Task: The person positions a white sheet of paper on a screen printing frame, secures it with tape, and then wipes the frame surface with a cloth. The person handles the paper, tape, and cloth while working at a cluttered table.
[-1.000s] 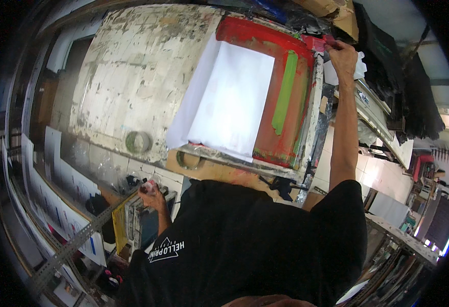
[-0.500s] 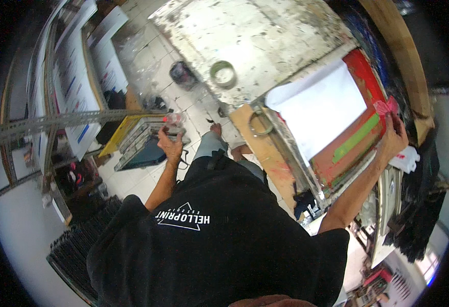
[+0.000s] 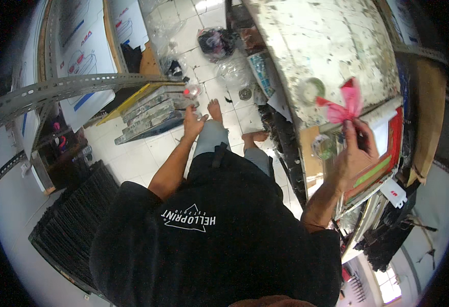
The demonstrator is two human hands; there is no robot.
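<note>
My right hand point(image 3: 356, 146) pinches a crumpled pink-and-red piece of thin material point(image 3: 348, 105) between thumb and fingers. I cannot tell whether it is cloth or tape. Two ends of it stick up above my fingertips, over the near edge of the paint-stained table point(image 3: 337, 46). Below and beyond this hand lies a printing screen frame point(image 3: 397, 135) with a red border and a green strip point(image 3: 373, 172), partly hidden by the hand. My left hand point(image 3: 193, 125) hangs above my knee, its fingers apart. A clear bottle with a red cap point(image 3: 193, 91) is just beyond them.
A roll of tape point(image 3: 312, 89) lies on the table, another roll point(image 3: 323, 147) on brown board. At left stand a metal rack point(image 3: 91, 82) with printed white sheets and a stack of frames point(image 3: 155, 110). Plastic bags point(image 3: 234, 71) and a dark bundle point(image 3: 217, 43) lie on the tiled floor.
My right hand has lifted the pink piece off the screen frame's right side and brought it leftward, toward me. My view has turned, and the table now sits farther right.
</note>
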